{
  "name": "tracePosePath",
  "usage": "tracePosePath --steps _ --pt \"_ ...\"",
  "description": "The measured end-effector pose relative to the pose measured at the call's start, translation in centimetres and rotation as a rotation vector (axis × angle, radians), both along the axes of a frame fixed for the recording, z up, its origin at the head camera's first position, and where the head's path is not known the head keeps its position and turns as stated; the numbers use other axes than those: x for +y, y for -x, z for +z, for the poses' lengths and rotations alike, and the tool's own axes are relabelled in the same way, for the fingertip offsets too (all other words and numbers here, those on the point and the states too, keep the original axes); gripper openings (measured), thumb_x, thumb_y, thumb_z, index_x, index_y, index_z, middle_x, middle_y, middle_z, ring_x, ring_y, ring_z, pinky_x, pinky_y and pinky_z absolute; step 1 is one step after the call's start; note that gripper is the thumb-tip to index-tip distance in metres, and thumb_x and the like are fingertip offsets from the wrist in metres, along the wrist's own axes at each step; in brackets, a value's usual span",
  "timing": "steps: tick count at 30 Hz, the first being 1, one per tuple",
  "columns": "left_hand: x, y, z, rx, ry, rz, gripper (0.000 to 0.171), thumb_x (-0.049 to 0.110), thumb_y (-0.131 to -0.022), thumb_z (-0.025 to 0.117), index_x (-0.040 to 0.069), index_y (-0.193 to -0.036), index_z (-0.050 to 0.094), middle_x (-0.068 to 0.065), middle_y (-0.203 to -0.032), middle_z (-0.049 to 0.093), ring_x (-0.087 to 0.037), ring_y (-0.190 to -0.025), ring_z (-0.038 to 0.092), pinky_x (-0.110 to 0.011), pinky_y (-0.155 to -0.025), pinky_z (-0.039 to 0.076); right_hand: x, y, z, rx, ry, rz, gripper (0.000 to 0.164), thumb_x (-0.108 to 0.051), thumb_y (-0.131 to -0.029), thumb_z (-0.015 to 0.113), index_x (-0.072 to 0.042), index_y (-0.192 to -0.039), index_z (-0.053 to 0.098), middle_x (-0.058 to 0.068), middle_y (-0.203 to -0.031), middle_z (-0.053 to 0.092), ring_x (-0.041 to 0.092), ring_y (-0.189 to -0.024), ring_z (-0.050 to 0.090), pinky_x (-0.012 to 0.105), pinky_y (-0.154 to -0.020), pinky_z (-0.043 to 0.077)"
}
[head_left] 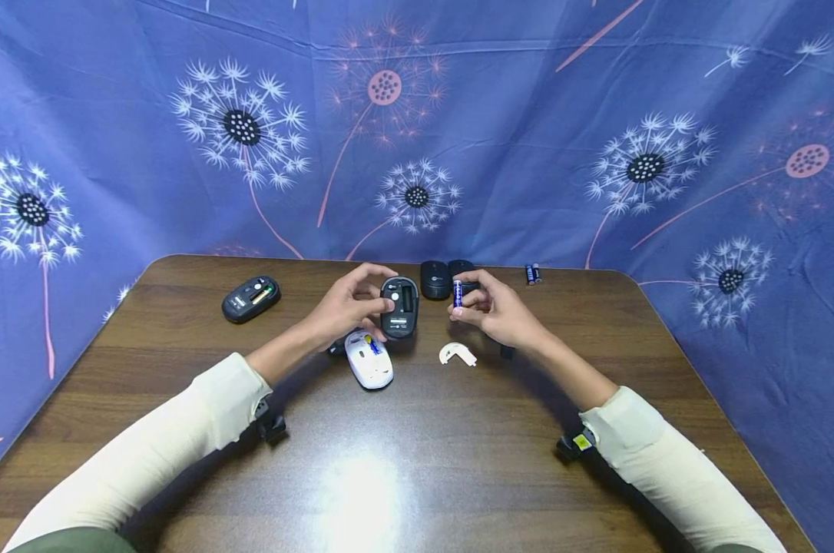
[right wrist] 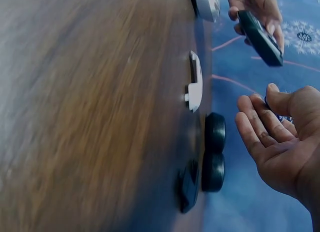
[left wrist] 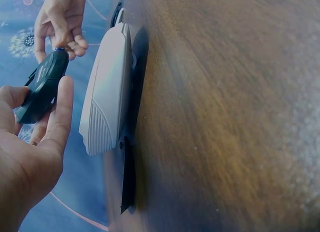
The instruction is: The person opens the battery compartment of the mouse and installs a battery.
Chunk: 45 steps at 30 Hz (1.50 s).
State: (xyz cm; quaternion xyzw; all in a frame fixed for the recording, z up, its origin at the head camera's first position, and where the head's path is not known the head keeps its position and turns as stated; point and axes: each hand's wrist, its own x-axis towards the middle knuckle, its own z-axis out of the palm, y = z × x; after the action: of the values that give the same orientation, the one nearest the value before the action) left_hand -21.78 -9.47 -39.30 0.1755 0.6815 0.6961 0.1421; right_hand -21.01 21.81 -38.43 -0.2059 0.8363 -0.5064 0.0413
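Note:
My left hand [head_left: 355, 303] grips a black computer mouse [head_left: 407, 322] by its side, its underside and dark battery slot facing the head camera. Between thumb and fingertips, my right hand [head_left: 498, 311] pinches a blue battery [head_left: 458, 295], held upright to the right of that mouse. Below my left hand lies a white mouse [head_left: 374, 370], underside up, with a blue and yellow battery in its slot. A curved white battery cover [head_left: 457, 353] rests on the table under my right hand. In the right wrist view the battery is mostly hidden by the thumb.
A black mouse [head_left: 251, 299] lies underside up at the left, its slot uncovered. Two dark mice, one of them a black mouse [head_left: 435, 279], stand at the back. Spare batteries [head_left: 531, 274] lie back right. A small black cover [right wrist: 188, 187] sits near my right hand.

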Motion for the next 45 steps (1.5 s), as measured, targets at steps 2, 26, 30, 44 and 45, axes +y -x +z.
tracePosePath --steps 2,26,30,44,45 --pt "0.0 0.0 -0.1 0.002 0.000 0.000 0.059 -0.007 -0.104 0.069 0.003 -0.160 0.053 -0.017 -0.106 0.070 -0.027 -0.078 0.077 -0.049 -0.065 0.075 -0.4 0.0 0.1 0.014 -0.020 -0.003 0.059 0.000 -0.102 0.080 0.005 -0.154 0.052 0.025 -0.112 0.085 0.031 -0.101 0.084 0.015 -0.091 0.062" --pt "0.2 0.3 -0.5 -0.012 0.012 0.015 0.057 -0.006 -0.102 0.071 0.008 -0.156 0.057 -0.017 -0.106 0.070 -0.028 -0.077 0.076 -0.049 -0.065 0.075 -5.7 -0.8 1.2 0.070 0.011 0.054 0.059 -0.005 -0.103 0.081 -0.006 -0.156 0.056 0.027 -0.140 0.070 0.033 -0.108 0.080 0.030 -0.093 0.071" --pt "0.3 0.2 -0.5 -0.015 0.012 0.011 0.056 -0.006 -0.103 0.071 0.009 -0.156 0.056 -0.017 -0.106 0.070 -0.027 -0.077 0.076 -0.048 -0.065 0.075 -6.3 -0.8 0.9 0.065 -0.010 0.052 0.059 -0.010 -0.105 0.080 -0.014 -0.158 0.055 0.024 -0.142 0.068 0.029 -0.103 0.079 0.031 -0.090 0.069" --pt "0.1 0.2 -0.5 -0.013 0.010 0.015 0.056 -0.006 -0.104 0.069 0.007 -0.156 0.055 -0.015 -0.103 0.072 -0.026 -0.078 0.077 -0.047 -0.065 0.075 -7.7 -0.7 0.2 -0.230 0.196 0.026 0.056 -0.012 -0.113 0.066 -0.015 -0.165 0.047 0.027 -0.143 0.066 0.029 -0.108 0.078 0.049 -0.092 0.075" --pt "0.0 0.2 -0.5 -0.009 0.013 0.015 0.056 -0.005 -0.104 0.069 0.007 -0.157 0.055 -0.016 -0.104 0.072 -0.027 -0.079 0.077 -0.047 -0.065 0.075 -7.8 -0.7 0.3 -0.281 0.222 0.008 0.057 -0.015 -0.113 0.065 -0.015 -0.166 0.046 0.026 -0.144 0.066 0.026 -0.107 0.078 0.044 -0.091 0.075"
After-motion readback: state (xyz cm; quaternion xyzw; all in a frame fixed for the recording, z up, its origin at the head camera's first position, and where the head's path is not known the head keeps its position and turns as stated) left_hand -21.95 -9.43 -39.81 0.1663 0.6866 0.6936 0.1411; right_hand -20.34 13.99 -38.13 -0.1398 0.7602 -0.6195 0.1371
